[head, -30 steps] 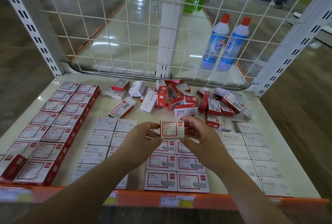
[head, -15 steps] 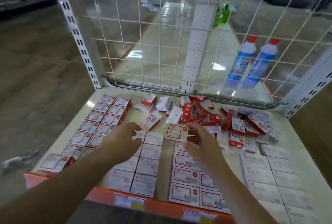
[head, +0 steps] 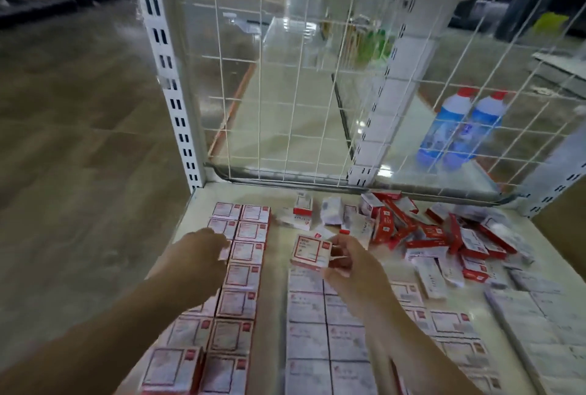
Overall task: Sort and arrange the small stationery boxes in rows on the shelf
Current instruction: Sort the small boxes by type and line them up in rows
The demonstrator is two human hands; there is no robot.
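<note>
One small red-and-white cardboard box [head: 310, 251] sits pinched in the right hand [head: 350, 263], above the cream shelf [head: 276, 196]. Left hand [head: 198, 256] hovers, fingers loose, over neat red rows [head: 241, 280]. Behind, a jumbled box pile [head: 425, 229], wire mesh [head: 285, 93], two blue bottles [head: 459, 128].

A red-and-white box [head: 310, 252] was held above the rows [head: 241, 280]; a loose pile [head: 428, 229] lay far right on the shelf [head: 203, 204].

Both my bare forearms reach forward from below. My left hand [head: 203, 252] is stretched out, knuckles up, fingers loosely extended, its grip on nothing. My right hand [head: 352, 263] has its fingers curled, thumb and fingertips pinching a box [head: 310, 250].
</note>
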